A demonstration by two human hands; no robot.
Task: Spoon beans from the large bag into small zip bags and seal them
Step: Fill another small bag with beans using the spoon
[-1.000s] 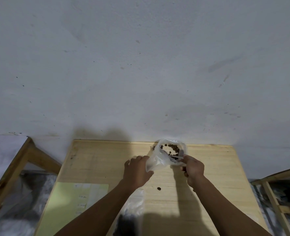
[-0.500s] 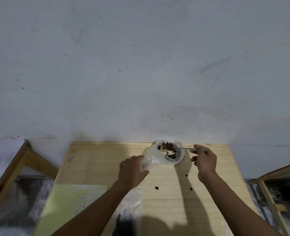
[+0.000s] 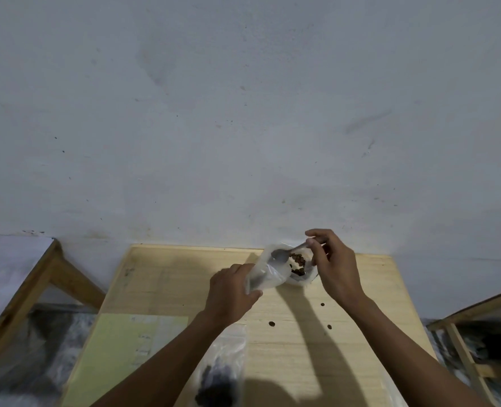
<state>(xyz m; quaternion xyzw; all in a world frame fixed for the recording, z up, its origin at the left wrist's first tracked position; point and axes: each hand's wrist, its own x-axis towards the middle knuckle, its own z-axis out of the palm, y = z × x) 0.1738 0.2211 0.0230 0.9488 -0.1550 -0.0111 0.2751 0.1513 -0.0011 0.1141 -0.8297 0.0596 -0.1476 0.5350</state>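
While the left hand pinches the small bag open, the right hand pinches the spoon inside it. Few beans are in. Filling and sealing are left.

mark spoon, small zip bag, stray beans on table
spoon (image 3: 279, 254), head view, on its bowl
small zip bag (image 3: 268, 274), head view, on its clear side wall
stray beans (image 3: 271, 323), head view, on the leftmost one

Scuffed pale wall behind a light wooden table.
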